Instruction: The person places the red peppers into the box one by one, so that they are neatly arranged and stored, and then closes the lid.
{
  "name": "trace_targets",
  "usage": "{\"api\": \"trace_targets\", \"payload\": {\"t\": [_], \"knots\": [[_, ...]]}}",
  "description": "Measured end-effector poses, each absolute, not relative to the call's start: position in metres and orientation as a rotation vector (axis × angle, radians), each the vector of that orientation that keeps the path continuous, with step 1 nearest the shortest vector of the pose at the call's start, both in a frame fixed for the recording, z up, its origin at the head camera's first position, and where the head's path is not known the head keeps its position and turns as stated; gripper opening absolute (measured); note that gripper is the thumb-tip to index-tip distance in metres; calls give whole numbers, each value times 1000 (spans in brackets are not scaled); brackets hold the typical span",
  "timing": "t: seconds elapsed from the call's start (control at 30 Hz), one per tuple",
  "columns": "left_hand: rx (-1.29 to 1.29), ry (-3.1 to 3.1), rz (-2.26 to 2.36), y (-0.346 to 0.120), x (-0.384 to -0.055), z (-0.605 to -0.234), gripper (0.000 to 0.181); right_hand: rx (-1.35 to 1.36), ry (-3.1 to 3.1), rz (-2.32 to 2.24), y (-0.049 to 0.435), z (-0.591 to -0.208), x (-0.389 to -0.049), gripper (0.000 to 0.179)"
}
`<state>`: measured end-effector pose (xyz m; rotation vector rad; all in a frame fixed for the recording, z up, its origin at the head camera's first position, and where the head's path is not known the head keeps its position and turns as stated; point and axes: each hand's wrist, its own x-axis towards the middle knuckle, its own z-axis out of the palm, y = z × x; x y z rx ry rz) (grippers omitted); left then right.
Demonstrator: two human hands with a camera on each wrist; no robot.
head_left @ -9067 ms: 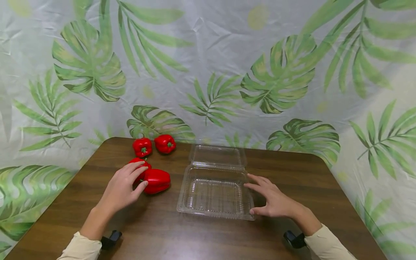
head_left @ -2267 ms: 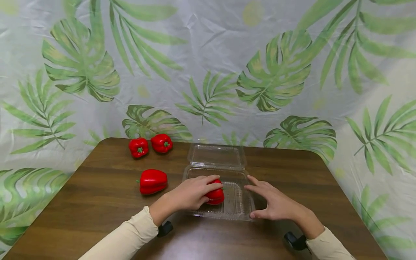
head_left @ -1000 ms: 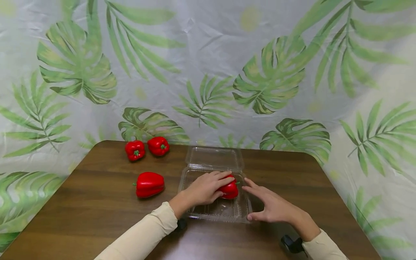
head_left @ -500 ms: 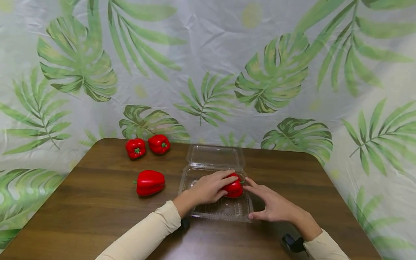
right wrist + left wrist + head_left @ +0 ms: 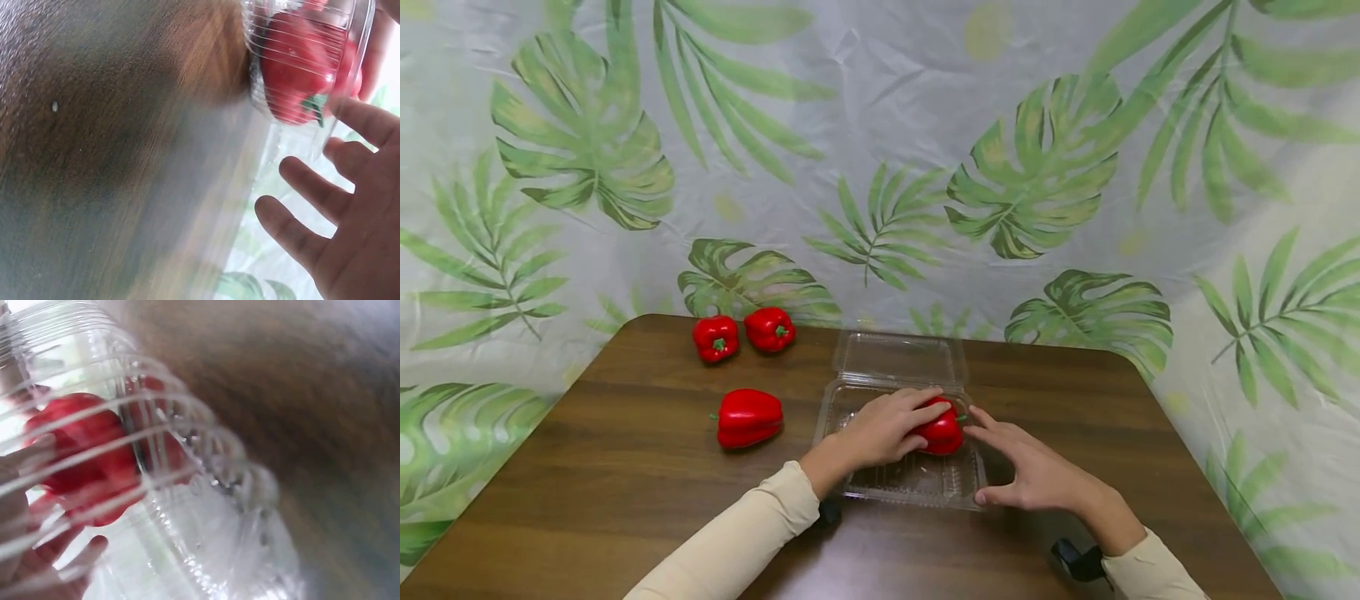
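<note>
In the head view my left hand point(image 5: 891, 429) holds a red bell pepper point(image 5: 942, 429) in the right part of a clear plastic clamshell container point(image 5: 917, 498). The pepper's green stem points right, and the hand covers its left side. The left wrist view shows the same bell pepper point(image 5: 81, 450) through the ribbed wall, with fingers point(image 5: 37, 453) against it. Beside the container's right edge is my right hand point(image 5: 1037, 475), thumb and fingers spread and touching the rim. In the right wrist view its fingers point(image 5: 315, 187) look nearly straight, close to the container wall.
A red bell pepper point(image 5: 749, 418) lies on its side left of the container. Two more, one bell pepper point(image 5: 715, 338) and another bell pepper point(image 5: 770, 329), sit at the back left. The lid point(image 5: 901, 358) is folded back toward the leaf-print curtain point(image 5: 880, 167) behind the brown table point(image 5: 625, 467).
The left hand has taken a bell pepper from the left group, brought it into the container and shifted it to the right side. The right hand has stayed at the container's edge.
</note>
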<state>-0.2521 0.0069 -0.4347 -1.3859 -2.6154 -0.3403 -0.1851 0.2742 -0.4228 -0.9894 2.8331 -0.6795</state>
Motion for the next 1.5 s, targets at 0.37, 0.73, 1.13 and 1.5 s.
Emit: {"api": "trace_targets", "payload": {"t": [0.37, 0.73, 1.13, 1.5], "knots": [[-1267, -2633, -559, -15, -247, -413, 61, -976, 2833, -688, 275, -426, -184, 81], [-949, -2542, -782, -103, -241, -392, 60, -984, 2864, -677, 277, -428, -183, 80], [-700, -2493, -737, -184, -220, -392, 52, -991, 2865, -681, 275, -426, -181, 79], [-679, -2415, -709, -204, -212, -400, 51, -1007, 2867, -681, 275, -426, -185, 80]]}}
